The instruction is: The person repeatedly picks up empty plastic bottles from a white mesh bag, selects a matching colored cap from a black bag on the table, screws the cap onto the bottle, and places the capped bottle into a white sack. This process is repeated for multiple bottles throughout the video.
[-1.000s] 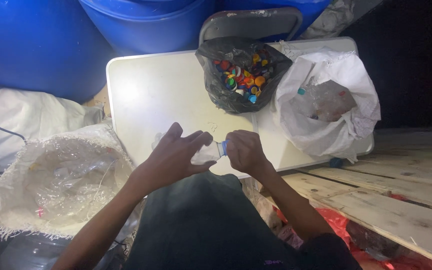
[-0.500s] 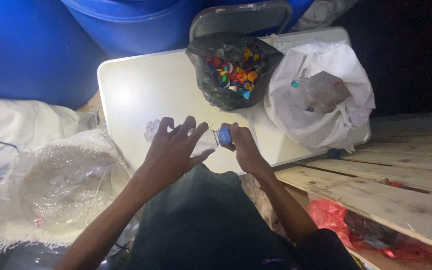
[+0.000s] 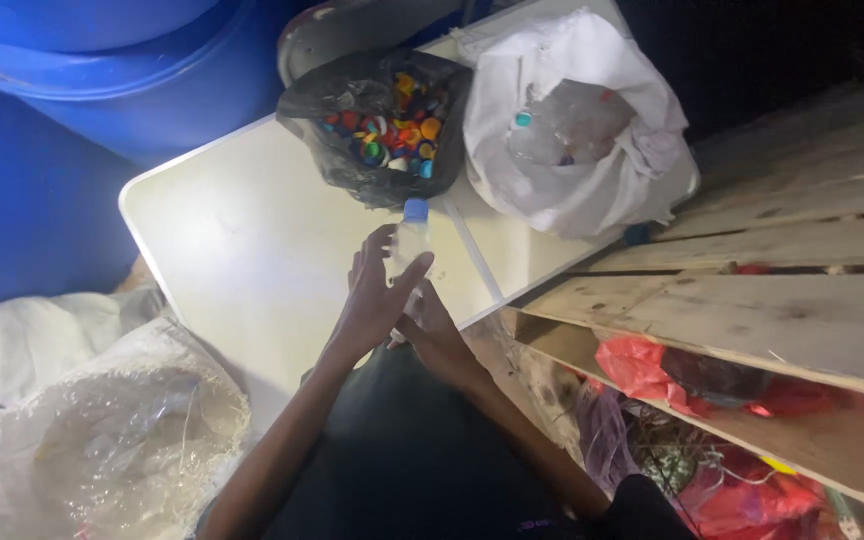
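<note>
Left fingers (image 3: 392, 262): curled round the body of a small clear plastic bottle with a blue screw cap (image 3: 410, 243), thumb side toward the right, gripping it.
Left hand (image 3: 370, 300): higher on the bottle, the nearer of the two to the blue cap (image 3: 415, 209).
Right fingers (image 3: 422, 312): wrapped under and behind the bottle's lower end, mostly hidden by the left hand; seemingly gripping the base, not fully visible.
Right hand (image 3: 435, 330): below the left, touching it, farther from the cap.
Bottle axis: long axis running up and away from the body, cap end pointing to the far edge of the bench, tilted slightly right.
Bottle place: held in the air above the near right part of the white plastic bench (image 3: 252, 250), not resting on it.
Beyond the cap: black plastic bag of mixed coloured bottle caps (image 3: 377, 130), just past the cap end, at the far edge.
Right of that: white sack holding clear bottles (image 3: 592, 130), at the far right corner.
Near left: woven pale sack (image 3: 102, 440), off the bench's near left corner.
</note>
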